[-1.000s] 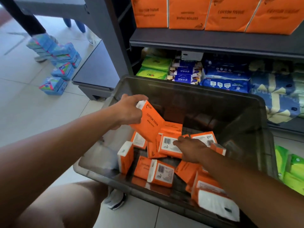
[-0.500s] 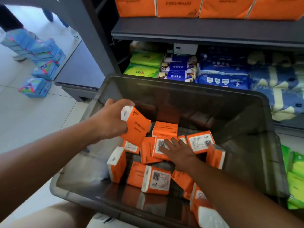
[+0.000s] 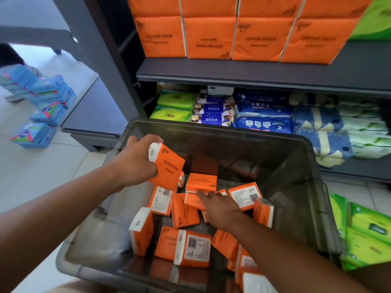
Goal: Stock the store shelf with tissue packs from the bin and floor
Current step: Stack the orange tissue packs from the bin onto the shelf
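A person's view down into a grey plastic bin (image 3: pixel 232 132) standing on the floor in front of a store shelf (image 3: pixel 254 75). The left hand (image 3: pixel 135 163) grips one orange tissue pack (image 3: pixel 167 166), tilted, above the bin's far left side. The right hand (image 3: pixel 220 208) reaches into the bin with fingers straight, resting on the loose orange packs (image 3: pixel 192 247) heaped at the bottom. The two hands are apart. More orange packs (image 3: pixel 209 37) stand in a row on the shelf beyond. Blue packs (image 3: pixel 42 102) are stacked on the floor at far left, and green packs (image 3: pixel 368 235) lie at near right.
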